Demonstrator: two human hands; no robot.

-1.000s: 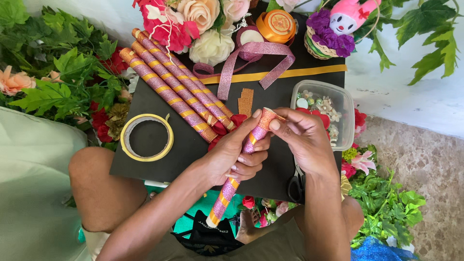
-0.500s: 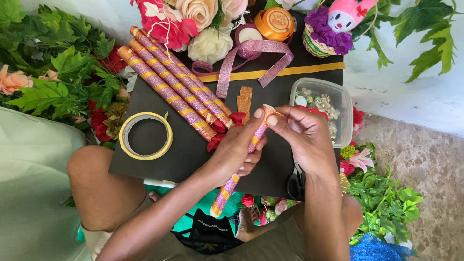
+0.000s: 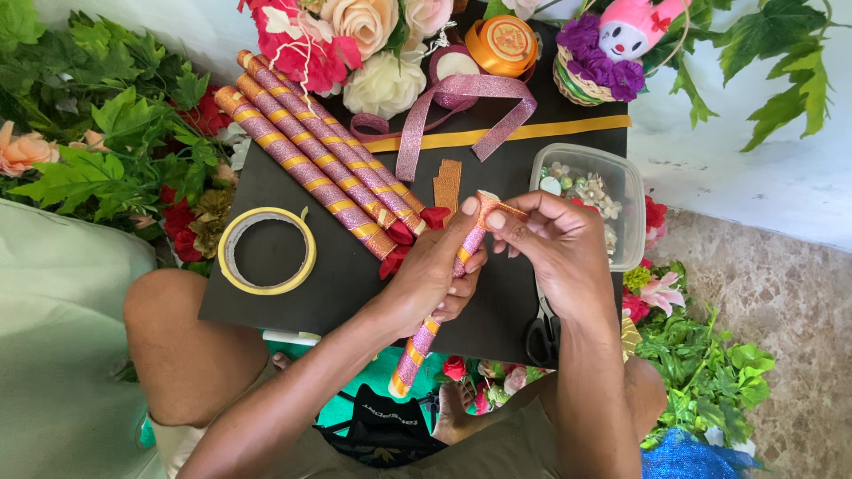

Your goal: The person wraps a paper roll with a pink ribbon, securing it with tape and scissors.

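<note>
— What is the left hand (image 3: 432,277) doing?

— It is wrapped around a pink glitter stick (image 3: 441,300) with gold bands, thumb pressed along its upper part. The stick slants from the near left, over the lap, up to the far right above the black board (image 3: 351,275).

— And the right hand (image 3: 555,248)?

— Its fingertips are pinched on the stick's top end, where a bit of pink glitter ribbon is folded over the tip.

— What lies around them?

— Just left of the hands, three finished sticks (image 3: 315,160) lie side by side on the board, running diagonally to the far left, with red petals at their near ends. Further left sits a roll of yellow tape (image 3: 266,251). To the right, a clear plastic box (image 3: 590,191) holds small beads and flowers. Black scissors (image 3: 541,337) peek out under the right wrist. At the far edge lie a loop of pink glitter ribbon (image 3: 466,102), an orange ribbon spool (image 3: 503,43) and artificial roses (image 3: 373,44).
</note>
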